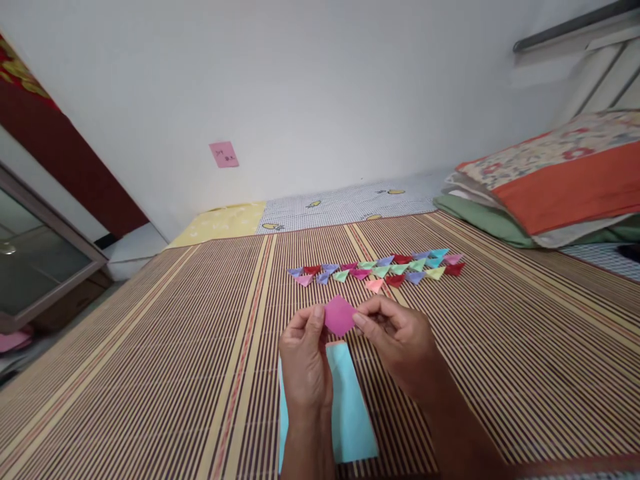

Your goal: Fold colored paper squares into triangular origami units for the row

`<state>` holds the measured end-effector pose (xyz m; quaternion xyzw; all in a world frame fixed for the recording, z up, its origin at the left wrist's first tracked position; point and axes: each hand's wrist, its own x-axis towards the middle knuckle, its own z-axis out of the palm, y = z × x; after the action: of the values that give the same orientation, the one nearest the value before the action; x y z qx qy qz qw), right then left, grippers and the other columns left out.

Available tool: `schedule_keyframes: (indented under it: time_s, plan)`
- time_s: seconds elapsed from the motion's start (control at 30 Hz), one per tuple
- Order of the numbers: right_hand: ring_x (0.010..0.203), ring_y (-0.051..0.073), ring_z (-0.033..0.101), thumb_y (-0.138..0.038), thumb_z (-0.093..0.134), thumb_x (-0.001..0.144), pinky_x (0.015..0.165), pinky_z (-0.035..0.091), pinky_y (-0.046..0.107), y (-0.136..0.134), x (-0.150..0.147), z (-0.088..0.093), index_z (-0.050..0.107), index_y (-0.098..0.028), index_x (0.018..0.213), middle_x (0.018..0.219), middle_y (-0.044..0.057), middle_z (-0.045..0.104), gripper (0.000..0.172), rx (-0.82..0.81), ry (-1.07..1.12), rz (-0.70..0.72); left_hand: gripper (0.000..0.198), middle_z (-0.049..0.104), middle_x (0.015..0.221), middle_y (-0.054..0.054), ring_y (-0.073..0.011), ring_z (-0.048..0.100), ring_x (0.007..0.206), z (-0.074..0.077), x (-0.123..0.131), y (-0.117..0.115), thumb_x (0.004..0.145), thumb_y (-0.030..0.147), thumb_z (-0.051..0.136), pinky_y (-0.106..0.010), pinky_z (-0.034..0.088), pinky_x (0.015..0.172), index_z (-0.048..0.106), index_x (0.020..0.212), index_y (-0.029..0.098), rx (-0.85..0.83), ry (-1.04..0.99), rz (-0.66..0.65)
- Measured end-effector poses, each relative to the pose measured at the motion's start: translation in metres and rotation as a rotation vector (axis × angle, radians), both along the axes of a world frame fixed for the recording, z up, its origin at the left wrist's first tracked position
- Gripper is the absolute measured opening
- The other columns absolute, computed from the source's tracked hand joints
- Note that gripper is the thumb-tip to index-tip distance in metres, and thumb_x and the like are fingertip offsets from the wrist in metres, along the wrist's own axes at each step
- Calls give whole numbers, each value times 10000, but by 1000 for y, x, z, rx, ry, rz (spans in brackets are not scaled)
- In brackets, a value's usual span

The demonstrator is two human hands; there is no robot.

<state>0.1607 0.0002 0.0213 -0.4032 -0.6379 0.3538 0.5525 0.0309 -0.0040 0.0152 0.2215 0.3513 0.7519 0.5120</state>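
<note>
A magenta square of paper (pixel 340 316) is held up by its side corners, one corner pointing up. My left hand (pixel 306 353) pinches its left corner between thumb and fingers. The right corner is pinched by my right hand (pixel 397 337). Under my left wrist lies a light blue sheet of paper (pixel 350 410), partly hidden by that hand, with a thin orange edge showing at its top. Beyond my hands, several small folded paper triangles (pixel 381 271) in red, purple, green, pink, blue and yellow lie in uneven rows.
Everything rests on a striped bamboo mat (pixel 200 320). Folded bedding with an orange and floral pillow (pixel 565 173) is stacked at the right. A white wall (pixel 340 100) stands behind, with a pink note (pixel 224 154) stuck on it. A patterned sheet (pixel 340 201) runs along the wall.
</note>
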Motion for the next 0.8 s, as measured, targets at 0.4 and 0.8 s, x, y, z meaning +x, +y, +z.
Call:
schedule_keyframes:
  time_s: [0.4,0.8]
  plan:
    - [598,121,565,-272,673,897,564,442,237,1,5,3,689,-189,781,656,-27,629,143,-109,103,133,254,647,636,20,-87,576,587,0,-4,-8,754,336,848,-181,485,570,689,687,149,1,283,-86]
    - [594,122,477,-278,631,931,552,368,249,-1,5,5,663,-190,770,644,-37,560,185,-20,-101,87,212,656,651,24,-102,574,623,-3,-2,-9,719,290,868,-206,466,630,701,717,160,5,223,-124]
